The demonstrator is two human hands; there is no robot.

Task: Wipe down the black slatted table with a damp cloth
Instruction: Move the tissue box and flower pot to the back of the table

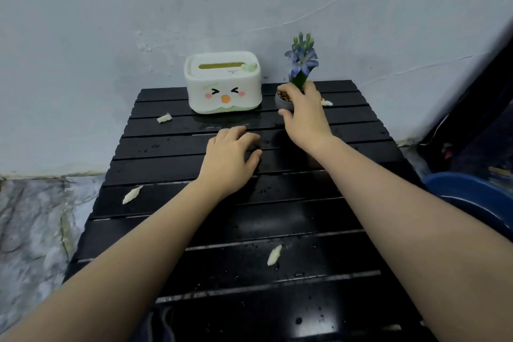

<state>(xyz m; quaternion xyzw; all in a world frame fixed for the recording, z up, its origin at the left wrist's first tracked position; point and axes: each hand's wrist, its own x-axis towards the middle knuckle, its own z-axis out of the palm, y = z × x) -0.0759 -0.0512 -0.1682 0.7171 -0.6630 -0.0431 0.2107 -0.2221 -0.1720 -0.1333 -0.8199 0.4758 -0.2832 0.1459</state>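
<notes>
My right hand [301,114] grips the small flowerpot [283,101] at upper centre while my left hand [231,158], fingers relaxed, rests mid-frame on the black slatted table [277,230], still droplet-flecked and scrap-strewn, no cloth in sight.

Black slatted table [277,203], glossy, pale streak reflections. White tissue box [223,86] at table's far edge: green base trim, pink cheeks, orange beak, gold slot. Beside box, grey pot [281,103], purple-blue flowers [302,57], green stem. Cream scraps [274,255] dotted across slats.
</notes>
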